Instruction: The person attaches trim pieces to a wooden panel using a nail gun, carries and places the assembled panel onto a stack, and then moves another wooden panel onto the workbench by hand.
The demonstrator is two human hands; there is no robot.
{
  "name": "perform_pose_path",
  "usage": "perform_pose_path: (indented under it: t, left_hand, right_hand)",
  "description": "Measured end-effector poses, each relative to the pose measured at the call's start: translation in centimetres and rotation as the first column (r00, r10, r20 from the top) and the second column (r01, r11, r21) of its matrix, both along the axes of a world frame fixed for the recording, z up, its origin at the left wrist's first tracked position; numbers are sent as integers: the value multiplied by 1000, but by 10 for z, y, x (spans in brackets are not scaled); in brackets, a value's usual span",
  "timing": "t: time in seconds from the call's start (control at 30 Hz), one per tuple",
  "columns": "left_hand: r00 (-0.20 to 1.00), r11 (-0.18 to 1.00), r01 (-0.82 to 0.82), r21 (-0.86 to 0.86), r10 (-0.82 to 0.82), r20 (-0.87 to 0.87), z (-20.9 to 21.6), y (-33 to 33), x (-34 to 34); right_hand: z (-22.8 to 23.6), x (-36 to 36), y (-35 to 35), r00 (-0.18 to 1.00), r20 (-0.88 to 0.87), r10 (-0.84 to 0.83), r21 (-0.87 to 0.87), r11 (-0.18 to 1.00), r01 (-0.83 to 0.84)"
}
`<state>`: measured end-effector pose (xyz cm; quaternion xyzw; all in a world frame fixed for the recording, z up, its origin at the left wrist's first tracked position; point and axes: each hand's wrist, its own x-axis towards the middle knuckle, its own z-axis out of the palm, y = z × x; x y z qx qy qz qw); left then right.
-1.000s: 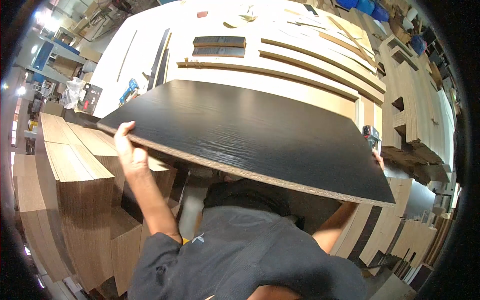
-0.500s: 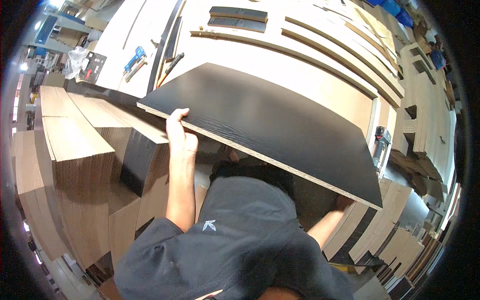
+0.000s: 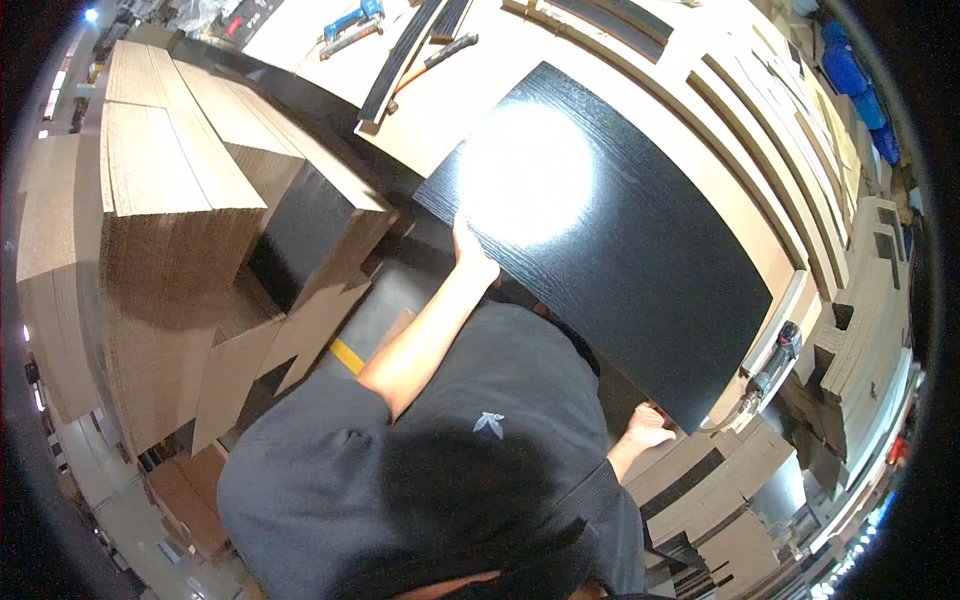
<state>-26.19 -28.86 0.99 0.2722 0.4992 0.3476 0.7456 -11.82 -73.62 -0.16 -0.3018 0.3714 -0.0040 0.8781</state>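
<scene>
One black panel over the table

We saw the panel in front of the body, its far part over the pale table and its near long edge facing the dark shirt. Strong light made a round white spot on its left part. Whether the underside rested on the table, we could not tell.

The left hand was closed on this near edge, toward its left end; some of its fingers were hidden beneath. The right hand was at the same edge, close to the right corner, partly open, with its thumb away from the board. We could not tell whether it gripped or only supported.

By our judgement, the step in hand was positioning the board with both hands. The next move seemed to call for a sure hold on the right side and for both hands acting together, because a power tool lay just beyond the right end.

Farther out, on the table, we noted a tool with an orange-and-black handle, dark strips and a blue tool. On the left stood a tall stack of boards.
</scene>
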Motion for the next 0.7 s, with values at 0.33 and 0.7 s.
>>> perform_pose_path:
  t: [0.33,0.7]
  left_hand:
    - [964,921,-84,-379,-20,-264,-40,22,-62]
    - [930,997,22,69,5,-367,-38,79,-104]
  right_hand:
    - [-28,13,8,856,-455,246,-91,943,-319]
    - [-49,17,-60,882,-435,181,-441,812,-383]
